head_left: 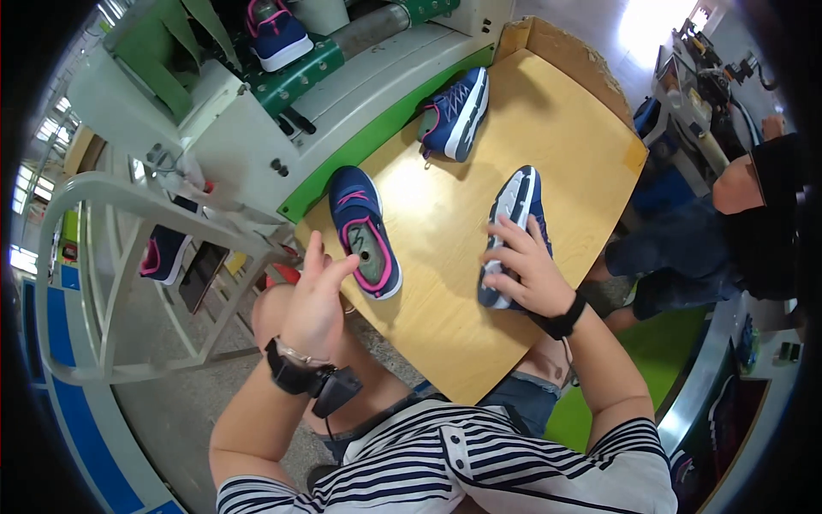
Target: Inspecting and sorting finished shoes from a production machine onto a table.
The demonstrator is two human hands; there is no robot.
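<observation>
Sorting stage, by the look of it: three navy-and-pink sneakers spread on the bare square plywood tabletop [556, 128]. Right hand [527, 270] clamped over a sole-up navy sneaker [516, 224]; left hand [315, 300] unclenched beside the upright navy sneaker [366, 233], near the table's edge. Probably needs turning over next; free room centre-table.
</observation>
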